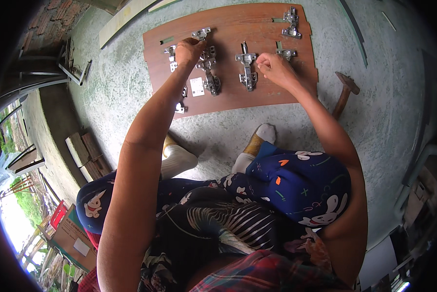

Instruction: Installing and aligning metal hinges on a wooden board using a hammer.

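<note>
A brown wooden board (228, 29) lies on the floor with several silver cabinet hinges on it. My left hand (189, 51) is over the left group, its fingers closed at a metal hinge (202, 33); the hand hides part of that group. Below it lies another hinge (210, 83), beside a small white card (197, 86). My right hand (276, 68) is held between the middle hinge (248, 73) and a hinge (286, 53) on the right. Its thumb and fingers are pressed together; whether something small is in them I cannot make out.
At the board's upper right corner lies one more hinge (291, 23). A hammer (345, 93) with a wooden handle rests on the concrete floor (213, 129) right of the board. My feet are just in front of the board. Wood blocks (84, 155) and a cardboard box (72, 238) are at left.
</note>
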`<action>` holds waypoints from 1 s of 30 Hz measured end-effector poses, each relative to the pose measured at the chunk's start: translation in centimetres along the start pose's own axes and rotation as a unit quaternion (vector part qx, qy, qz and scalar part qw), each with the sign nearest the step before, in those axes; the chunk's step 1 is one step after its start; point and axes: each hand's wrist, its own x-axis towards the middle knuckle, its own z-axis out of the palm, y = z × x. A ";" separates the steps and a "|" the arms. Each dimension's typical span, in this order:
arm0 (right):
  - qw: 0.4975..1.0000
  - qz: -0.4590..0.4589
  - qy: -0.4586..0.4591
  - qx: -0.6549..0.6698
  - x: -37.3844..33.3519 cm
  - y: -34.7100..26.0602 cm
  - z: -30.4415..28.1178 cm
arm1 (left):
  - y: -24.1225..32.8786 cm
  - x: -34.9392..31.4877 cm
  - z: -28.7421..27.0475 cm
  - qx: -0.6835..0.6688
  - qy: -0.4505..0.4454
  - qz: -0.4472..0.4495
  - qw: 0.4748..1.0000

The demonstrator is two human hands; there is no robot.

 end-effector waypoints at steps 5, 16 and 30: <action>1.000 -0.013 -0.019 -0.014 0.1 0.3 0.2 | -0.4 0.5 0.3 -0.015 0.026 -0.008 1.000; 0.999 -0.029 -0.013 -0.032 -0.4 -0.6 0.0 | -0.7 0.5 -0.1 -0.009 0.008 0.028 1.000; 0.997 -0.038 -0.025 -0.057 0.3 -1.3 0.7 | -3.5 -8.1 0.5 0.030 -0.054 0.077 0.995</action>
